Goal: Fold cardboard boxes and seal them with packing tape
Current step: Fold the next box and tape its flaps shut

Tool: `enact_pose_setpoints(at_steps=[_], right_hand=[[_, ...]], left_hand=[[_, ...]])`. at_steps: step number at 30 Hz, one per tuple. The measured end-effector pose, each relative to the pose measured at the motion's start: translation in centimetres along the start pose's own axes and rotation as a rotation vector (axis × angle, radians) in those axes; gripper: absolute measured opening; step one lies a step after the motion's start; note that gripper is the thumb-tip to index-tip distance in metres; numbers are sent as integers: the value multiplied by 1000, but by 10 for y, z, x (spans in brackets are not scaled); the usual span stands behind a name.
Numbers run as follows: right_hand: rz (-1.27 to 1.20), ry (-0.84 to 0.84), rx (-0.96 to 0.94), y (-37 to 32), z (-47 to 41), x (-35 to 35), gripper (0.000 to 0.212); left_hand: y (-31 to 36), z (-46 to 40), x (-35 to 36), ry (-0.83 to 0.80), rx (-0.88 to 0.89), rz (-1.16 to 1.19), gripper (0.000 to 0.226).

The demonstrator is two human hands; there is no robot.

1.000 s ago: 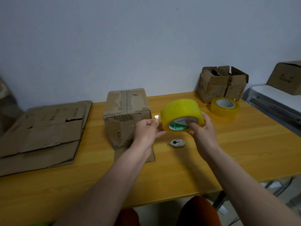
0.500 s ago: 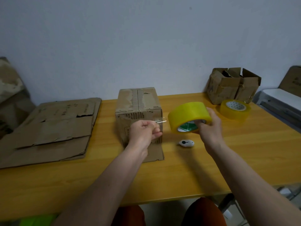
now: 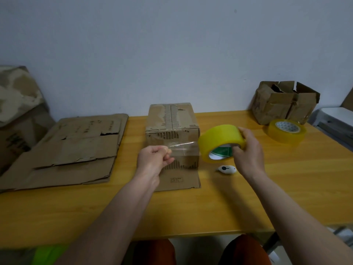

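Two hands at work | left hand [image 3: 152, 159] pinching tape strip [image 3: 181, 149], right hand [image 3: 248, 150] gripping tape roll [image 3: 219, 142] | strip stretched left-right, just near of box [image 3: 172, 129].

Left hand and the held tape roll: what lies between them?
In the head view, a clear strip of tape spans from the left hand to the tape roll gripped by the right hand.
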State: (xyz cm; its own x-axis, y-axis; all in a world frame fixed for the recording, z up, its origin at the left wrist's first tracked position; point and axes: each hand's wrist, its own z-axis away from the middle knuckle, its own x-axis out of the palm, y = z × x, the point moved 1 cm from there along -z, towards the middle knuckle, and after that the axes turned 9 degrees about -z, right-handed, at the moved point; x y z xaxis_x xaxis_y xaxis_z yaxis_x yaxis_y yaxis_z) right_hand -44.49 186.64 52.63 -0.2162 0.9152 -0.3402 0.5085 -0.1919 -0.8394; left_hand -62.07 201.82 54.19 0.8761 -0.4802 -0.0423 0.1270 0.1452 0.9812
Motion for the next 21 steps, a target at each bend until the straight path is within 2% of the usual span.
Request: enact_pose_setpoints(at_steps=[4,7,9,12,15,17,21], right_hand=[[-102,36,-8,0,2,7,49],[108,-57,-282,-2,9,6,50],[300,-87,-371,2,5,0,51],[436,-75,-281,11,-3,-8,53],[213,-59,-125,12,-6,-7,58],[148,-55,-133,7,-8,-8,64],[234,-14,-243,-3,-19,-12,66]], left_hand=[[3,-4,-6,19,23,-75,10],[2,-5,-11,98,33,-121,8],[0,-8,-19,184,31,-140,8],[1,-13,-28,206,66,-191,11],[2,-13,-25,191,91,-218,14],[4,-15,-24,214,113,-218,18],[12,-21,-24,292,210,-280,20]])
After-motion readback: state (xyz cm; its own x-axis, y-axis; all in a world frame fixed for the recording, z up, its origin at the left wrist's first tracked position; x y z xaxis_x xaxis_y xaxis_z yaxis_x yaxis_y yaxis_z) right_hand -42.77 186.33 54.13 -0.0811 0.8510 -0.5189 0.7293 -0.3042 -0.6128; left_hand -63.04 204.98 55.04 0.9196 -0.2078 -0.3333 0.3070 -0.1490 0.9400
